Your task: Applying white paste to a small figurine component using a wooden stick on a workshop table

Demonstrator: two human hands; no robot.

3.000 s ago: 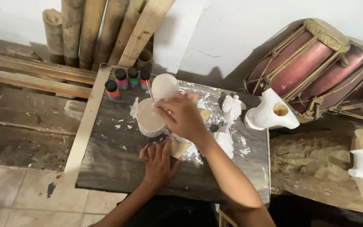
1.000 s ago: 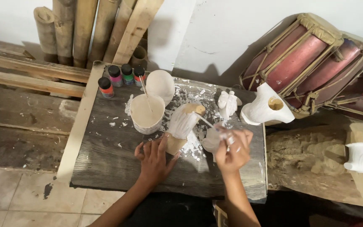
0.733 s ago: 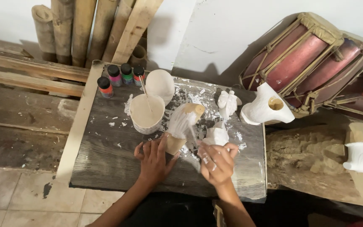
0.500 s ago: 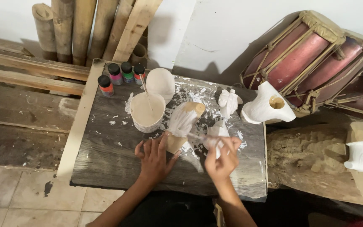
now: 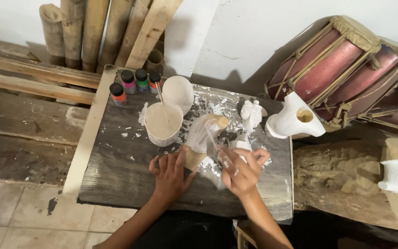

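Observation:
A small wooden figure point(image 5: 204, 134), partly coated white, lies tilted on the dark wooden board point(image 5: 116, 166). My left hand point(image 5: 171, 174) rests flat on the board with its fingertips against the figure's bare wooden base. My right hand point(image 5: 241, 168) is just right of the figure and pinches a thin brush point(image 5: 213, 138) whose tip reaches the figure's white side; the hand is blurred. A white cup of white paint point(image 5: 163, 123) with a stick standing in it sits behind my left hand, next to a white round lid point(image 5: 178, 91).
Several small paint bottles point(image 5: 135, 83) line the board's far left corner. White figurines point(image 5: 252, 114) and a larger white one point(image 5: 294, 120) stand at the right. A red drum point(image 5: 342, 64), bamboo poles point(image 5: 93, 27), a rough log point(image 5: 342, 180) and another white figure point(image 5: 396, 176) surround the board.
My right hand left the paint cup, swung down to the right of the figure, and now brings the brush against its white side. My left hand has stayed at the base.

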